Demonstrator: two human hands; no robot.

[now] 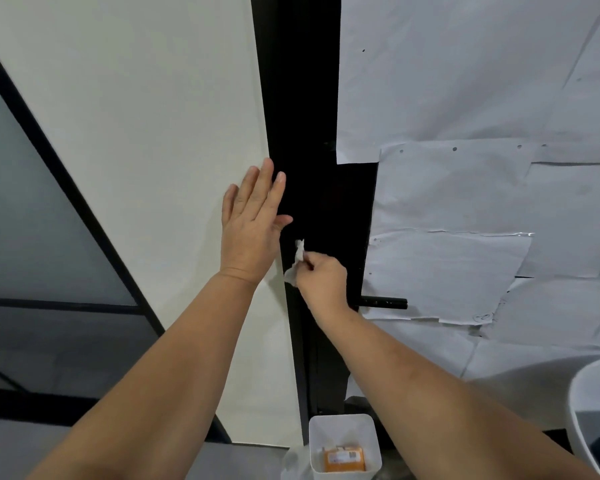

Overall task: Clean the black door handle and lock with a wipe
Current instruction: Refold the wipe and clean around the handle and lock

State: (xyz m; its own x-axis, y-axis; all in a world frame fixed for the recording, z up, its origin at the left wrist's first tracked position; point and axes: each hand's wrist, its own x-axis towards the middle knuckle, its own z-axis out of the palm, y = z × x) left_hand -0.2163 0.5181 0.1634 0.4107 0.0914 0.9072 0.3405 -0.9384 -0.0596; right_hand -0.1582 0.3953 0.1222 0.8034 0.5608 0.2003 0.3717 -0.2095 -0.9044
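Pinching the wipe (297,263) mid-frame, right hand (321,284) rubs the black lock plate (333,216); left hand (253,220) rests flat, empty. I'd press firmer, then hit the handle (383,302) lower right.

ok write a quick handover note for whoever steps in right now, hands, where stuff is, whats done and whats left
Left hand: open, flat on the white wall beside the black door edge.
Right hand: pinching a white wipe against the black door frame, above the handle.
Black handle: juts out to the right just below the right wrist, not being touched.
Lock: too dark to make out.
White bin below holds an orange pack.
Left: wipe the handle; progress on the lock unclear.
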